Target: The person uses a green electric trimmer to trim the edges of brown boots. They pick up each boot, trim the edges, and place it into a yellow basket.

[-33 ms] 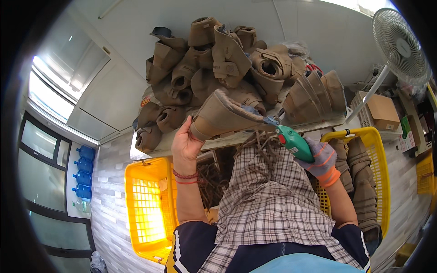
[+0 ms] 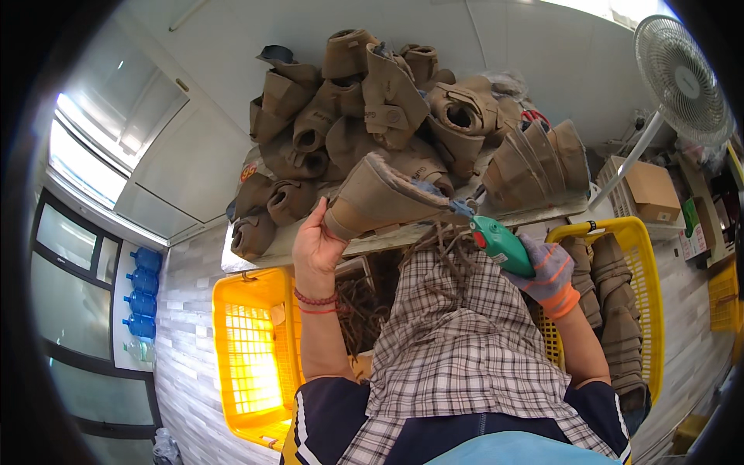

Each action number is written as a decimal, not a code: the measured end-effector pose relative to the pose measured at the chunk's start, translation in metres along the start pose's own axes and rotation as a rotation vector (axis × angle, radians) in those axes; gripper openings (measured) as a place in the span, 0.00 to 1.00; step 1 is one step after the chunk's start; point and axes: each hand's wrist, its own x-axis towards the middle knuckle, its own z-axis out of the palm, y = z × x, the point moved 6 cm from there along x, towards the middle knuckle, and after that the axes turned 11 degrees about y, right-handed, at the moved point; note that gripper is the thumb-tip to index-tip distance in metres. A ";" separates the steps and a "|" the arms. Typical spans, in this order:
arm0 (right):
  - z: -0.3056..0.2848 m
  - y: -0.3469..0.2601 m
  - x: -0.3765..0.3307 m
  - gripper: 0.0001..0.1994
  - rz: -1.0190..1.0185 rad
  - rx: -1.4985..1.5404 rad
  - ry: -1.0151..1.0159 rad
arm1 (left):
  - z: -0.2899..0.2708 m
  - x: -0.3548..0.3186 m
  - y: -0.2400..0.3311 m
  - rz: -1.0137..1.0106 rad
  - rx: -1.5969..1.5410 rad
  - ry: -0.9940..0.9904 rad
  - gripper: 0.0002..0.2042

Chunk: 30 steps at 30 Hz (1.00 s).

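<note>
Pinching the fleece-lined brown boot upper (image 2: 380, 203) by its left end with the fingers of the left hand (image 2: 318, 242), over the near edge of the desk (image 2: 282, 242), lengthwise left to right; curling the gloved right hand (image 2: 549, 271) round a green handheld cutter (image 2: 502, 246), at the right tip.

Green tool (image 2: 500, 246) partly behind right hand (image 2: 549, 273)
</note>
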 end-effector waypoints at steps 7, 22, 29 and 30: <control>-0.003 -0.004 0.002 0.33 -0.031 -0.002 -0.013 | -0.005 0.000 -0.009 0.005 0.009 0.032 0.16; -0.012 -0.014 0.020 0.33 0.010 0.083 0.038 | 0.038 -0.042 -0.056 0.132 0.031 -0.189 0.17; -0.011 -0.019 0.034 0.31 0.104 0.207 0.021 | 0.057 -0.072 -0.069 0.400 0.213 -0.372 0.22; -0.010 -0.020 0.035 0.31 0.129 0.224 0.009 | 0.056 -0.075 -0.070 0.446 0.247 -0.393 0.23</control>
